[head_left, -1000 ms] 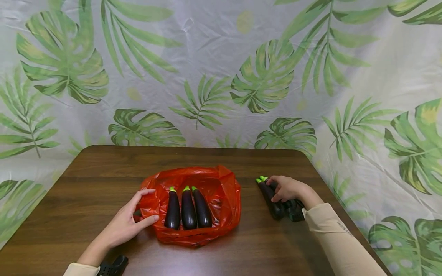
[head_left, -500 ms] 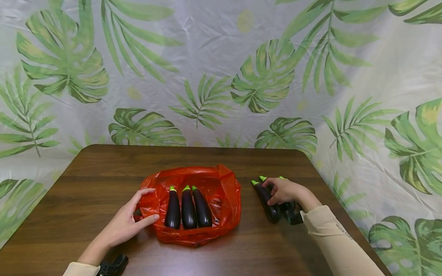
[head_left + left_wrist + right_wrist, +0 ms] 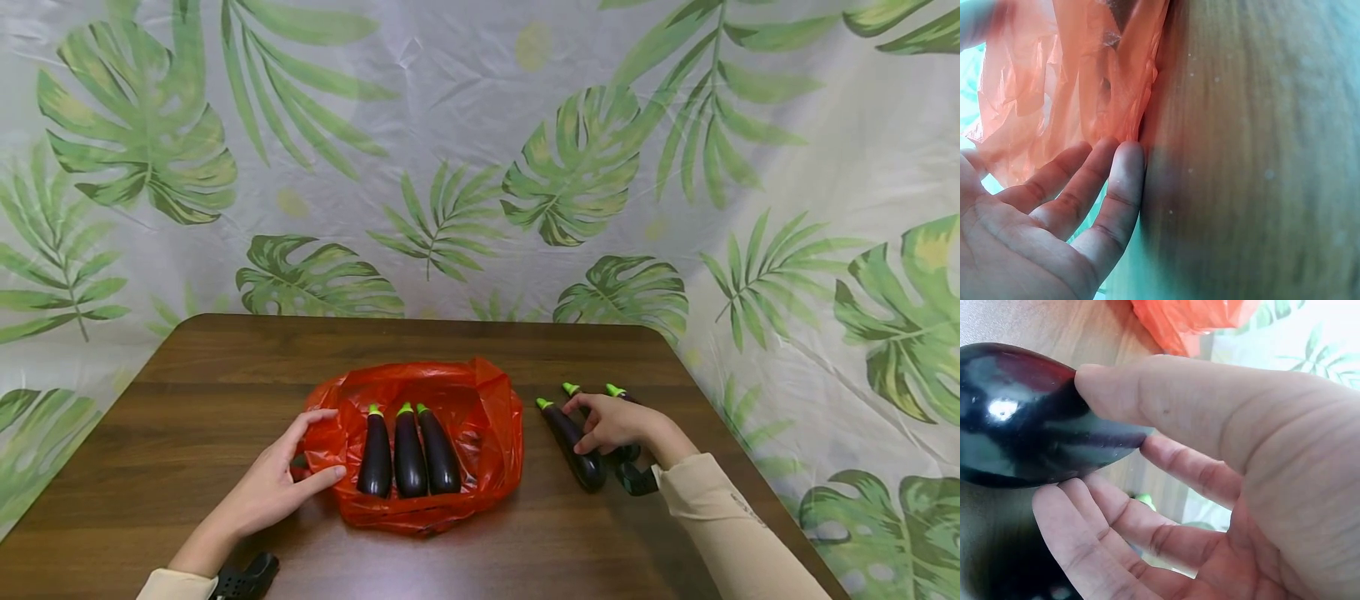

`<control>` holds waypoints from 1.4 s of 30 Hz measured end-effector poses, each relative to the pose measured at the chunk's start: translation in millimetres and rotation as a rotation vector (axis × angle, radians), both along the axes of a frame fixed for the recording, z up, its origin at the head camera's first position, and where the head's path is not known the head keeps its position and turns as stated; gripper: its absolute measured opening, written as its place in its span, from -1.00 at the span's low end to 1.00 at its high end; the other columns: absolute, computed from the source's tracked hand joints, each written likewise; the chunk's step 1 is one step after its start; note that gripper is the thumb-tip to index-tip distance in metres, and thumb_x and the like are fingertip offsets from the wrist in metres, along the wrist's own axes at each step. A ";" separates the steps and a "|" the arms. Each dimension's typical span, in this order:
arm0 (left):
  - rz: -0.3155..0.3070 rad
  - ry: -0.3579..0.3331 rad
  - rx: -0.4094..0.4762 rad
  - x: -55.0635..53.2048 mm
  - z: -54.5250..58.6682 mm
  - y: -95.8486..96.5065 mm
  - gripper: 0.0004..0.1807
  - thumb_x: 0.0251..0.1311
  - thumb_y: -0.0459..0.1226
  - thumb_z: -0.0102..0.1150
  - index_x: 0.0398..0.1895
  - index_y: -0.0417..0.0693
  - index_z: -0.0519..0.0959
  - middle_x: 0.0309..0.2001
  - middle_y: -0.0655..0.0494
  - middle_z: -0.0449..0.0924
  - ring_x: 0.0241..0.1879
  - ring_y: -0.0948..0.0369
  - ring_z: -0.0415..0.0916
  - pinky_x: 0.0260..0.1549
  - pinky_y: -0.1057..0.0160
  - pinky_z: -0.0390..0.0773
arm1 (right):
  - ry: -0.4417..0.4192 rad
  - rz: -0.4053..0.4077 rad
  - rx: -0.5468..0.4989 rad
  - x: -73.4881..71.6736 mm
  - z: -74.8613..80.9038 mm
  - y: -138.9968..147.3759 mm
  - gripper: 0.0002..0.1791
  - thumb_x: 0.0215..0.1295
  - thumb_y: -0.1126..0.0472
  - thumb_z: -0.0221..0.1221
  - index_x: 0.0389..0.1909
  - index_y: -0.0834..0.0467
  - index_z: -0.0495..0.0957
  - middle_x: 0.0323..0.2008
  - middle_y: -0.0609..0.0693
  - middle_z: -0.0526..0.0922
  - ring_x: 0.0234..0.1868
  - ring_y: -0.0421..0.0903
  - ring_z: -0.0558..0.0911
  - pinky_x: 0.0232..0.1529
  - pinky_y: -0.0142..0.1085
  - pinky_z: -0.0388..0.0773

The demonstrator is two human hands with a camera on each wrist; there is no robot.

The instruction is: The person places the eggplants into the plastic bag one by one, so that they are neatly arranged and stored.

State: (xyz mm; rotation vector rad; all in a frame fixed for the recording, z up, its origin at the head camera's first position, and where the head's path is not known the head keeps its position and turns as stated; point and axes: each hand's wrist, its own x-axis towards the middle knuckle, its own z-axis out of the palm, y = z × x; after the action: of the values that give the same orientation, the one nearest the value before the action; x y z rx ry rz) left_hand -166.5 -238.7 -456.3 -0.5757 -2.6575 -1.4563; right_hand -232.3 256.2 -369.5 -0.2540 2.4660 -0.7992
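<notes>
A brown wood-grain table (image 3: 225, 362) bears a crumpled, wide-mouthed red plastic bag (image 3: 506, 425). At the bag's left side the person's left hand (image 3: 281, 475) touches the plastic, fingers loosely extended. Well apart, on the bag's other side, the right hand (image 3: 618, 421) pinches a long, glossy dark-purple eggplant (image 3: 562, 431) between thumb and fingers. This eggplant lies just right of the bag, far nearer the right hand, its long axis slanting: rounded end toward the person, bright green stem cap (image 3: 543, 403) away and leftward. Whether it touches the table cannot be told.
</notes>
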 end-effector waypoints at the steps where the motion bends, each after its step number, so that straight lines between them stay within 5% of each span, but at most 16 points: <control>1: 0.001 0.001 -0.003 -0.1 0.0 0.0 -0.23 0.36 -0.11 0.46 0.54 0.00 0.31 0.34 -0.13 0.57 0.21 -0.10 0.66 -0.08 0.30 0.72 | -0.003 -0.002 -0.003 0.7 -0.5 0.0 -0.32 0.27 0.38 0.43 0.37 0.28 0.39 -0.28 0.14 0.66 -0.29 -0.06 0.66 -0.17 -0.13 0.75; 11: 0.005 -0.005 -0.007 -0.4 -0.8 -0.8 -0.22 0.36 -0.09 0.46 0.55 0.03 0.30 0.35 -0.13 0.57 0.21 -0.08 0.66 -0.08 0.31 0.71 | -0.023 -0.009 -0.032 6.6 -4.4 -2.0 -0.31 0.30 0.34 0.39 0.39 0.25 0.32 -0.26 0.14 0.71 -0.30 -0.03 0.67 -0.21 -0.10 0.76; 26: -0.004 -0.006 0.001 0.0 -0.3 -0.5 -0.22 0.36 -0.11 0.45 0.55 0.01 0.30 0.34 -0.16 0.56 0.22 -0.15 0.65 -0.08 0.31 0.71 | 0.013 -0.002 -0.049 5.0 -13.1 -2.5 -0.28 0.27 0.26 0.45 0.38 0.19 0.32 -0.52 -0.02 0.55 -0.45 -0.10 0.59 -0.30 -0.15 0.73; 36: 0.006 -0.004 -0.006 0.9 0.9 -0.7 -0.22 0.36 -0.09 0.45 0.55 0.02 0.30 0.34 -0.15 0.57 0.22 -0.15 0.66 -0.07 0.30 0.71 | -0.005 -0.048 -0.095 6.1 -16.0 0.3 -0.23 0.29 0.22 0.39 0.45 0.21 0.27 -0.28 0.08 0.72 -0.40 -0.10 0.56 -0.22 -0.14 0.74; 42: 0.009 0.005 -0.013 0.7 0.9 -0.3 -0.22 0.35 -0.08 0.46 0.55 0.03 0.31 0.33 -0.12 0.59 0.20 -0.11 0.66 -0.06 0.30 0.71 | -0.014 -0.049 -0.161 5.5 0.1 1.6 -0.25 0.42 0.18 0.32 0.52 0.22 0.21 -0.10 0.14 0.74 -0.27 -0.06 0.68 -0.12 -0.12 0.76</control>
State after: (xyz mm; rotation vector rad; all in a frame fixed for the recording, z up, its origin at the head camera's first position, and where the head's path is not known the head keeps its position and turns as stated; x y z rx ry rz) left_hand -165.8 -238.9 -455.4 -0.5668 -2.6646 -1.4345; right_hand -226.8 257.8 -369.4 -0.2459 2.4059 -1.0193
